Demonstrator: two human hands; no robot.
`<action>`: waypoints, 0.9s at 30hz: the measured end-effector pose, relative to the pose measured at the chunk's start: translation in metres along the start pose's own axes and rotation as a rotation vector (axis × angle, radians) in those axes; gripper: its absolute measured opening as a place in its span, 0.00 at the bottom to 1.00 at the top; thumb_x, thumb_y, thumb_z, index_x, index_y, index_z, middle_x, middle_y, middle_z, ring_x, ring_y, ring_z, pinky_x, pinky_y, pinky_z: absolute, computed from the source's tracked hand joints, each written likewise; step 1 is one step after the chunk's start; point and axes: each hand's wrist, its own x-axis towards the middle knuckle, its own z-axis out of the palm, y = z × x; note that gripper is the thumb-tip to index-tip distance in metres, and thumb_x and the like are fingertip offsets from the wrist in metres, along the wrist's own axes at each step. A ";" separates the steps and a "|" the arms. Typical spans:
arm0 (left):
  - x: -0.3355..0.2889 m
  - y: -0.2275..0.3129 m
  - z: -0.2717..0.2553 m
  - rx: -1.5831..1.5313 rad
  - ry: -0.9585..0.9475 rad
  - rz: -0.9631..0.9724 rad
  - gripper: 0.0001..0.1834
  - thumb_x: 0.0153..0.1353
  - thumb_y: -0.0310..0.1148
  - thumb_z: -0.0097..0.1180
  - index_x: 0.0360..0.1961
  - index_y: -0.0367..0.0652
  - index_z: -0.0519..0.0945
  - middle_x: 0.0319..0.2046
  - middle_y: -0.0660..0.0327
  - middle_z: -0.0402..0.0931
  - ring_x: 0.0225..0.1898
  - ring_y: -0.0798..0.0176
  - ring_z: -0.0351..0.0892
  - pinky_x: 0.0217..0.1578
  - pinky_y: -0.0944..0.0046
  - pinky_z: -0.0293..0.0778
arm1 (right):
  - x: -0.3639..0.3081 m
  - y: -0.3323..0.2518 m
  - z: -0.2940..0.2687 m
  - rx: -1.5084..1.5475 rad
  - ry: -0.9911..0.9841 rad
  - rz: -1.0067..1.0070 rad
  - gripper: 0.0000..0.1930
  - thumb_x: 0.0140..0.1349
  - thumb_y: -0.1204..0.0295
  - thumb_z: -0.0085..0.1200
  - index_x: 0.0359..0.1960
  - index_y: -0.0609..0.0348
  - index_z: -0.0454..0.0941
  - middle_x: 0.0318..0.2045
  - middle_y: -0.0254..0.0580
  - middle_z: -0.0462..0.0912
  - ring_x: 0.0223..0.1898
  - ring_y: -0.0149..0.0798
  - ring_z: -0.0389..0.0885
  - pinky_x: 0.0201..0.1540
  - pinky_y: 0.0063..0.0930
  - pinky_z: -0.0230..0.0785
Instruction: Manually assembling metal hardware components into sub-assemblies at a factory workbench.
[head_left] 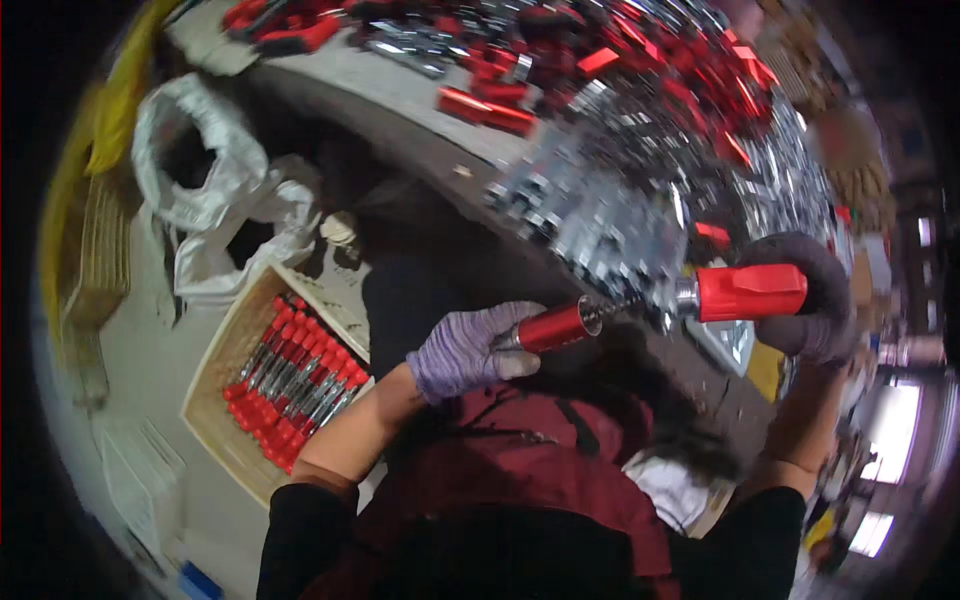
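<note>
My left hand [470,350], in a purple-grey knit glove, is closed round a red metal tube [555,327]. The tube's open silver-rimmed end points right. Facing it, my right hand [825,295] in a dark grey glove grips a red handle piece [750,293] with a silver collar. A thin dark rod or spring [625,303] shows between the collar and the tube mouth. Whether it touches the tube I cannot tell. Both pieces are held in the air before my dark red apron [500,460].
A workbench [400,105] runs across, heaped with silver metal parts [590,215] and red parts [490,108], blurred. At left, a cream bin [215,370] holds several red-and-silver tools [295,375]. White sacks [195,275] stand behind it. Cardboard [100,250] lines the far left.
</note>
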 end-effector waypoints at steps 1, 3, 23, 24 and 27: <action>0.007 -0.001 0.018 -0.107 -0.016 0.007 0.34 0.48 0.50 0.61 0.54 0.47 0.70 0.38 0.54 0.78 0.42 0.55 0.79 0.42 0.62 0.73 | -0.025 -0.006 -0.001 -0.137 0.049 -0.006 0.29 0.40 0.71 0.68 0.48 0.64 0.72 0.39 0.44 0.78 0.37 0.33 0.78 0.38 0.27 0.70; 0.023 0.010 0.043 0.037 -0.122 0.046 0.34 0.47 0.51 0.61 0.54 0.47 0.70 0.38 0.53 0.77 0.41 0.54 0.79 0.41 0.61 0.73 | -0.064 -0.015 0.007 -0.141 0.131 0.161 0.27 0.42 0.66 0.68 0.45 0.62 0.73 0.39 0.44 0.79 0.38 0.39 0.80 0.38 0.30 0.71; 0.185 0.062 0.266 0.378 -0.426 0.716 0.28 0.49 0.46 0.60 0.49 0.44 0.71 0.32 0.53 0.74 0.31 0.51 0.76 0.34 0.57 0.71 | -0.307 0.052 0.004 -0.059 0.546 0.811 0.23 0.49 0.62 0.62 0.43 0.61 0.72 0.38 0.39 0.76 0.40 0.31 0.75 0.42 0.27 0.67; 0.186 0.061 0.264 0.391 -0.427 0.705 0.28 0.49 0.46 0.60 0.49 0.44 0.71 0.32 0.53 0.74 0.31 0.51 0.76 0.34 0.57 0.71 | -0.310 0.058 0.005 -0.236 0.470 0.701 0.23 0.48 0.61 0.63 0.43 0.61 0.72 0.37 0.39 0.77 0.39 0.31 0.75 0.42 0.28 0.68; 0.180 0.056 0.267 0.577 -0.325 0.758 0.27 0.49 0.48 0.60 0.46 0.43 0.72 0.29 0.55 0.72 0.28 0.54 0.74 0.30 0.58 0.71 | -0.310 0.068 0.006 -0.228 0.488 0.693 0.25 0.48 0.58 0.63 0.42 0.62 0.72 0.32 0.42 0.78 0.33 0.33 0.77 0.38 0.30 0.69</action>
